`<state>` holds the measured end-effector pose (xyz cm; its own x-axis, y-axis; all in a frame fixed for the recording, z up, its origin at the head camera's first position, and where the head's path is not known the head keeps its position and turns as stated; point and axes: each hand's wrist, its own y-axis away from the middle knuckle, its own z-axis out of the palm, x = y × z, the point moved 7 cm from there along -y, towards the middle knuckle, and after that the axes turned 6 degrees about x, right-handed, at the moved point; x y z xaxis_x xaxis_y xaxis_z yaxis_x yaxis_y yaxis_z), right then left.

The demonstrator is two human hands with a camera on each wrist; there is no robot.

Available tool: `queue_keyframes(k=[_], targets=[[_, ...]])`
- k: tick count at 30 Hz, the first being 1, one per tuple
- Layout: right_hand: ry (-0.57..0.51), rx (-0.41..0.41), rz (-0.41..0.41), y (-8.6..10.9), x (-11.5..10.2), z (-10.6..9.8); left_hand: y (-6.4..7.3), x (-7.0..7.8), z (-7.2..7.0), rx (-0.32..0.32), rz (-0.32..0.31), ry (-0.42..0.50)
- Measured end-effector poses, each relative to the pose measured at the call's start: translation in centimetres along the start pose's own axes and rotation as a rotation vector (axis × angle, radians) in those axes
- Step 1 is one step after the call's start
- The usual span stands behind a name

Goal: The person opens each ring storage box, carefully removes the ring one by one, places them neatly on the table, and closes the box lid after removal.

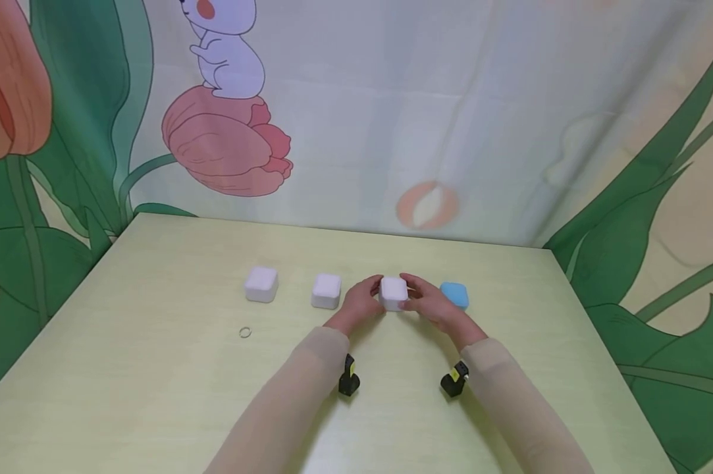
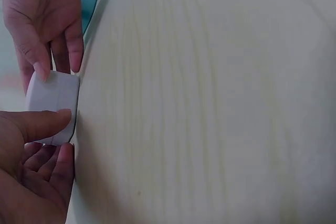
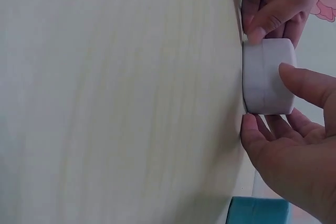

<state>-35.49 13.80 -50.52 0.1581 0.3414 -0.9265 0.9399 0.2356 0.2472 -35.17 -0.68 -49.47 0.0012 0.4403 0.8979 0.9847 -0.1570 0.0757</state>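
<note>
A white ring box [image 1: 394, 289], small with rounded edges and a thin seam [image 3: 263, 80] round its side, sits on the table between both hands. My left hand [image 1: 361, 304] grips its left end, thumb on the near face. From the right end my right hand [image 1: 430, 301] grips it too, its thumb against the same face. In both wrist views the box looks closed. A blue box [image 1: 454, 295] stands just right of my right hand. To the left of my left hand are a white box [image 1: 326, 290] and another white box [image 1: 261, 284].
A thin ring [image 1: 245, 332] lies on the pale wooden table [image 1: 155, 368], in front of the leftmost box. Behind the table's far edge hangs a printed curtain [image 1: 356, 131]. A small black camera sits at the left wrist [image 1: 348, 376] and another at the right wrist [image 1: 454, 380].
</note>
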Motion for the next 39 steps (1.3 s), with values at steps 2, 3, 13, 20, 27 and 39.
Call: queue_keyframes(k=[2, 3, 13, 20, 27, 39], targets=[[0.009, 0.003, -0.001, 0.0, 0.1, 0.0, 0.1, 0.0, 0.0, 0.012, 0.007, -0.024], [0.027, 0.005, -0.009, 0.0, 0.0, 0.0, 0.1, 0.0, 0.0, 0.018, 0.01, -0.038], [0.107, 0.058, -0.036, 0.4, -0.1, 0.0, -0.3, -0.5, 0.2, 0.041, 0.07, -0.15], [0.136, 0.076, -0.057, 0.6, -0.5, -0.1, 0.0, 0.1, -0.1, 0.03, 0.045, -0.157], [0.156, 0.086, -0.06, 0.4, -0.5, -0.3, 0.0, 0.5, 0.0, 0.022, 0.07, -0.224], [0.169, 0.086, -0.048, 0.3, -0.2, -0.2, -0.1, 0.5, 0.2, 0.022, 0.08, -0.268]])
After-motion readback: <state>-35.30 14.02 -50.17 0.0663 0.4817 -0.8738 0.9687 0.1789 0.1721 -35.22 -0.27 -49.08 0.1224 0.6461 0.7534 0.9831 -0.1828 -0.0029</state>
